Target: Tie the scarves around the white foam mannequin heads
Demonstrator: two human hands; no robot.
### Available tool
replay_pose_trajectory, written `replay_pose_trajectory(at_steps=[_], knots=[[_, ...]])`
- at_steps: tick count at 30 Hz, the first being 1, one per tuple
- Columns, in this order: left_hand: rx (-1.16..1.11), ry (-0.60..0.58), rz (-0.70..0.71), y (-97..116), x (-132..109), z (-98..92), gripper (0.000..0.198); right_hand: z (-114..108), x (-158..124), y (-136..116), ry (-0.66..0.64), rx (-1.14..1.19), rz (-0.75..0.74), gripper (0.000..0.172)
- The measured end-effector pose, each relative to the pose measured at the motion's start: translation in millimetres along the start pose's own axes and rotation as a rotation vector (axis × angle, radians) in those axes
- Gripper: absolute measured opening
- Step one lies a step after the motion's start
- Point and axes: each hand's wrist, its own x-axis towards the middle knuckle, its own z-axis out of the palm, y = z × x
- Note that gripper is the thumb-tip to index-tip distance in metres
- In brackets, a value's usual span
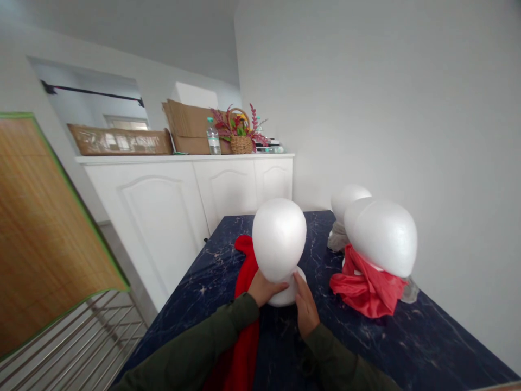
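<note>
A white foam mannequin head (279,239) stands upright on the dark blue marbled table, its smooth rounded side towards me. My left hand (264,288) grips its neck from the left, thumb lying across the front. On the other side, my right hand (306,305) presses its fingers against the neck and base; its fingertips are partly hidden. Under my left forearm, a long red cloth (246,271) runs from beside the head to the near edge. To the right, another white foam head (385,233) leans over a crumpled coral-red satin cloth (368,285).
Behind the right-hand head is a further white foam head (345,198) with grey cloth (337,237) at its base. White cabinets (163,217) beyond the table carry cardboard boxes (189,127), a water bottle (213,136) and a flower basket (241,144). A metal rack (93,331) stands left.
</note>
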Motion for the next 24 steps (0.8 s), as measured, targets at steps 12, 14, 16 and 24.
replay_pose_trajectory(at_steps=[12, 14, 16, 24], knots=[[0.443, 0.452, -0.248, -56.3, 40.1, -146.0, 0.066, -3.3, 0.9, -31.7, 0.013, -0.038, 0.030, 0.041], [0.498, 0.492, -0.300, -77.9, 32.3, -173.5, 0.074, -2.2, 1.3, -32.3, 0.008, -0.036, 0.062, 0.040], [0.524, 0.518, -0.337, -92.5, 23.4, -187.4, 0.078, -1.0, 0.6, -32.4, -0.018, -0.026, 0.067, 0.039], [0.617, 0.513, -0.424, -91.1, 15.1, -173.9, 0.080, 0.9, 7.3, -33.4, -0.006, -0.064, 0.093, 0.037]])
